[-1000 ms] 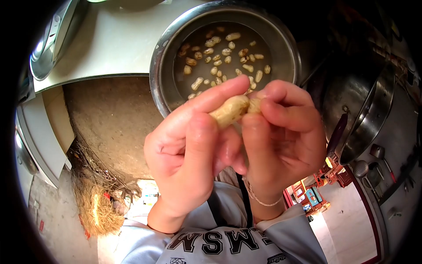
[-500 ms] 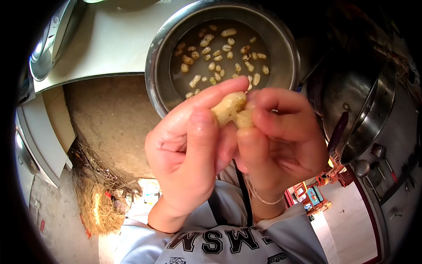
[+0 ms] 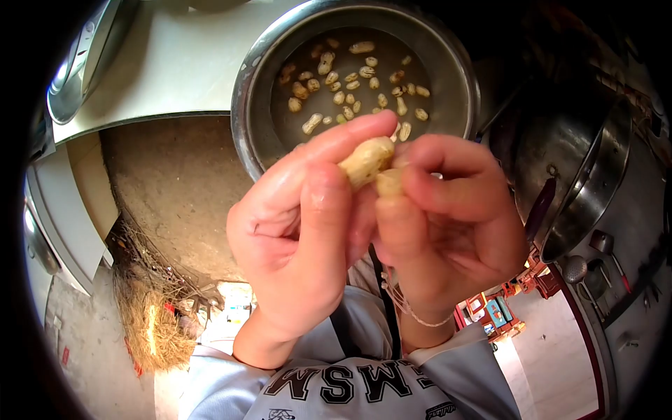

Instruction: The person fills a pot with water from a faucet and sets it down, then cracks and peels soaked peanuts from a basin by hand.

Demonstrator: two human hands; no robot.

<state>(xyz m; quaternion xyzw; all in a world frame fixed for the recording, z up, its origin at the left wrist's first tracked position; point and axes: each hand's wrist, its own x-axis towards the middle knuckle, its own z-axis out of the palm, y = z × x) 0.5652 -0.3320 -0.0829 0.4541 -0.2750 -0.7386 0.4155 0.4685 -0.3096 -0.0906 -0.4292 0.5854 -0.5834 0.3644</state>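
Between the thumb and fingers of my left hand (image 3: 297, 224) is a pale, wet peanut (image 3: 367, 162) in its shell, tilted up to the right. My right hand (image 3: 455, 217) pinches a smaller yellowish piece (image 3: 389, 183) between thumb and index finger, close against the peanut's right end. Whether the two pieces are still joined I cannot tell. Both hands are over the near edge of a large metal basin (image 3: 246, 133), where several peanuts (image 3: 326, 63) lie in murky water.
A pale countertop (image 3: 182, 63) extends left of the basin. At the right stands a large metal wok (image 3: 553, 161), with a ladle (image 3: 575, 269) and other utensils below it. Straw and twigs (image 3: 157, 329) lie at the lower left.
The small piece in my right hand has shifted left and down relative to the peanut in my left hand. Peanuts in the basin have drifted a little.
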